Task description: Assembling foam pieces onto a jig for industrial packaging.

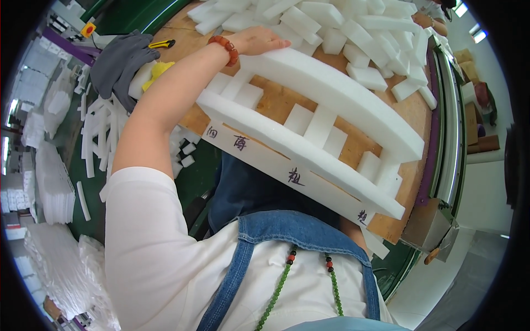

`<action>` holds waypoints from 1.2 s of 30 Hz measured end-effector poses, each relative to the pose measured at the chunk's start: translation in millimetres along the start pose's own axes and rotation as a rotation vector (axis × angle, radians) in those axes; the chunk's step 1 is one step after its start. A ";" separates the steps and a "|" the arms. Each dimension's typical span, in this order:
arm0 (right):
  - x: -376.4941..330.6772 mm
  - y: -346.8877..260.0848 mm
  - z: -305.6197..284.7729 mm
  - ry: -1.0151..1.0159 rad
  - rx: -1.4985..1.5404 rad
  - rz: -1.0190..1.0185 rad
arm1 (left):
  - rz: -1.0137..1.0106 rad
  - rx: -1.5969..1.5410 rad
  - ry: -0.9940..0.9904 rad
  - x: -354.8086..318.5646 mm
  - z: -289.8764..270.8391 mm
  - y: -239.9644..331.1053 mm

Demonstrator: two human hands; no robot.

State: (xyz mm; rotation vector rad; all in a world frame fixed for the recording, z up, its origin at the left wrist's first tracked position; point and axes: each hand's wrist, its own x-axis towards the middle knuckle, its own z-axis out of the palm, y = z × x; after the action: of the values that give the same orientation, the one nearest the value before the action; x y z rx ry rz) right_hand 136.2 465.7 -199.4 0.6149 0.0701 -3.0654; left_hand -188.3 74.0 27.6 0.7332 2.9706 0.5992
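A white foam frame with two long rails and cross-pieces between them lies aslant across the wooden tabletop. My left hand, with an orange bead bracelet on its wrist, is at the far left end of the frame's far rail. Its fingers are close together against the foam, and the thumb is hidden. Only a bit of my right forearm shows below the table's near edge; that hand is out of sight. Along this edge runs a white strip with handwritten marks.
Loose white foam blocks are heaped at the far side. A yellow cutter knife lies by a grey cloth at far left. To the right stands a metal-edged green machine. Another person's arm shows at far right.
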 end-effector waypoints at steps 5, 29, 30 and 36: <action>-28.7 19.6 47.3 0.237 -0.157 -0.027 | 0.004 0.003 -0.008 0.6 1.4 -3.6; 11.8 1.1 51.5 0.662 -0.013 0.157 | 0.011 0.007 0.022 1.2 3.7 -3.1; 3.3 10.0 48.7 0.369 -0.048 0.092 | 0.011 0.005 0.023 0.9 3.5 -2.3; -4.0 5.9 11.6 0.270 -0.598 0.052 | 0.010 0.020 0.030 2.1 3.6 3.0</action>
State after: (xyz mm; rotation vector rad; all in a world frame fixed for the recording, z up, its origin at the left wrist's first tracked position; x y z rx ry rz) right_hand 135.5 459.4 -187.4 0.9375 0.9087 -2.6656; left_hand -188.4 78.7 25.5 0.7468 3.0058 0.5874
